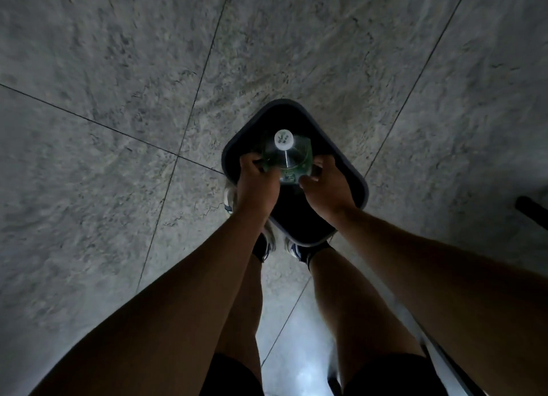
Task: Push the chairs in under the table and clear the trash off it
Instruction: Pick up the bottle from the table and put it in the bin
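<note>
View is straight down from the head camera onto a grey stone-tiled floor (118, 69) crossed by thin dark joint lines.

Item of trash: one clear plastic bottle (286, 155) with a white cap (283, 139) and a green label. It is upright, cap toward the camera, and sits directly above the open mouth of a dark, square, round-cornered bin (360, 185). Whether the bottle's base is above or below the bin's rim cannot be determined from this angle.

Left hand (256, 179): at the bottle's left side, fingers curled and closed against its body, gripping it. Right hand (324, 182): at the bottle's right side, fingers curled round the labelled part, thumb toward the near side, also gripping. The bottle lies between the two hands, in contact with both, slightly to the far side of the knuckles. Both forearms reach from the near edge of the scene and converge over the bin.

The bin stands on the floor just beyond the person's feet. Shoes (298, 250) show at its near corner and near-left side; bare legs and dark shorts (394, 375) fill the near centre.

A dark rod-like object (530, 210) enters at the right edge, well apart from the bin; its identity cannot be told. The lighting is dim and the bin's interior is black, so its contents are not discernible.
</note>
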`<state>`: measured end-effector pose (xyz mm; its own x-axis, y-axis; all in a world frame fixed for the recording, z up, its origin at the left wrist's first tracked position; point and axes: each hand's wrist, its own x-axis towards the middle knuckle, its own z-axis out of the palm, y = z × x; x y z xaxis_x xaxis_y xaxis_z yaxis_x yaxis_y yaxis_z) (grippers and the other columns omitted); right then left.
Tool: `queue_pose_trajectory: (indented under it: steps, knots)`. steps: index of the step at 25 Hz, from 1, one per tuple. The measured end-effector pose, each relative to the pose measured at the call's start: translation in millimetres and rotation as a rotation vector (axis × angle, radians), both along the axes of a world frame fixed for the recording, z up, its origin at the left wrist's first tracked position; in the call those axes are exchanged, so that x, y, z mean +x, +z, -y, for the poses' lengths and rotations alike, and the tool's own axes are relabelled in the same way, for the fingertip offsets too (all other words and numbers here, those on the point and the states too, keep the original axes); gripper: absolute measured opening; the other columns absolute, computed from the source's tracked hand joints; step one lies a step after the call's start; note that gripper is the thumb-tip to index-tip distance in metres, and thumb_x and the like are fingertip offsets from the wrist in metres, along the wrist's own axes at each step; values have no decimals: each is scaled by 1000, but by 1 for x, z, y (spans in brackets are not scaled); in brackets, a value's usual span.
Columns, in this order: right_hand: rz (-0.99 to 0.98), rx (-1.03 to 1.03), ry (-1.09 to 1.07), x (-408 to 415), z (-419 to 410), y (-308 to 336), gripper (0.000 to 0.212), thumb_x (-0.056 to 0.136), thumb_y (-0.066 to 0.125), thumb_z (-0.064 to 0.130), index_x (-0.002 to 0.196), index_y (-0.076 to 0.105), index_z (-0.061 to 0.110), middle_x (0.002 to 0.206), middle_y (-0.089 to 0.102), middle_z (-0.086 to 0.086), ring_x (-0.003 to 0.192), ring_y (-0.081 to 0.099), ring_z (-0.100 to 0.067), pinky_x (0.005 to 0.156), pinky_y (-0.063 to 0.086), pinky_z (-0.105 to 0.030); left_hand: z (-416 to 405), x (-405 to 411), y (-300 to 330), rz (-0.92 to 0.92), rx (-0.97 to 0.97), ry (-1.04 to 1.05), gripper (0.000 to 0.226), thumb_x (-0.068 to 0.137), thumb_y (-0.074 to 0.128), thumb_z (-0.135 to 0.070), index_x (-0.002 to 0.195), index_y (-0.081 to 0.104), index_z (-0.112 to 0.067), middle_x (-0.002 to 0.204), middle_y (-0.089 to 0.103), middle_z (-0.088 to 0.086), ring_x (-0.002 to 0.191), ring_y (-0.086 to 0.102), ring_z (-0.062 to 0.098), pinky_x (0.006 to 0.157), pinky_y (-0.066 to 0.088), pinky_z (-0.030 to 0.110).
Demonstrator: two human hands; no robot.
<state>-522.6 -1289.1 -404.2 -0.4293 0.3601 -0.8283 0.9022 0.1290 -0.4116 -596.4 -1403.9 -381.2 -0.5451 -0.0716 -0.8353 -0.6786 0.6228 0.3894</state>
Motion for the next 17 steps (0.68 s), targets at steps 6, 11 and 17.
queue_pose_trajectory:
  steps: [6,11,17]
  knots:
    - [100,96,88,-7,5,-87,42,95,55,16,136,53,12,126,67,-15,115,62,-36,85,43,-32,-4,5,-77,-29,-6,-26,45,97,51,-9,141,54,-14,135,64,10,126,58,29,101,43,30]
    - [205,111,160,-10,9,-138,35,101,51,15,134,54,5,128,64,-17,119,60,-34,93,45,-34,-11,5,-112,-41,-44,17,46,99,47,-4,144,51,-12,144,57,12,135,51,28,103,35,25]
    - [340,72,585,-24,0,-150,46,111,27,13,155,24,-2,164,24,-22,151,23,-33,118,11,-31,-11,3,-133,39,-35,-114,53,100,51,0,152,41,-5,155,45,16,147,37,29,115,25,27]
